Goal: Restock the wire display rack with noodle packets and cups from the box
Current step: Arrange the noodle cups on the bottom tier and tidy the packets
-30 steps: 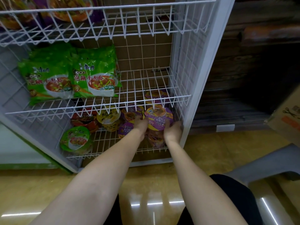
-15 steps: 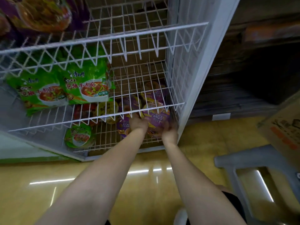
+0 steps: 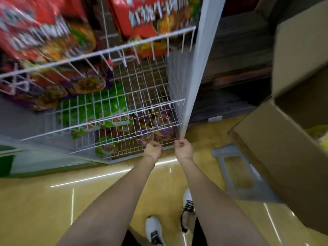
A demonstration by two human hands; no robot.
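Observation:
The white wire display rack [image 3: 99, 54] fills the upper left, blurred by head motion. On its bottom shelf stand purple noodle cups [image 3: 162, 121] at the right and a green cup [image 3: 106, 149] at the left. My left hand [image 3: 152, 148] and my right hand [image 3: 182, 148] are side by side just outside the bottom shelf's front right corner. Both have curled fingers and hold nothing. Green noodle packets [image 3: 106, 105] lie on the shelf above, purple packets [image 3: 87, 84] higher, and red packets [image 3: 150, 15] at the top.
An open cardboard box [image 3: 275, 148] stands at the right, with something yellow showing inside. A grey plastic stool [image 3: 236, 174] is under it, on the glossy yellow floor. My white shoes [image 3: 154, 229] are at the bottom. The rack's white side post [image 3: 195, 77] is beside my right hand.
Both hands have let go of the purple cup and come back out of the bottom shelf. The view has risen and tilted, bringing the upper shelves, the box and my feet into sight.

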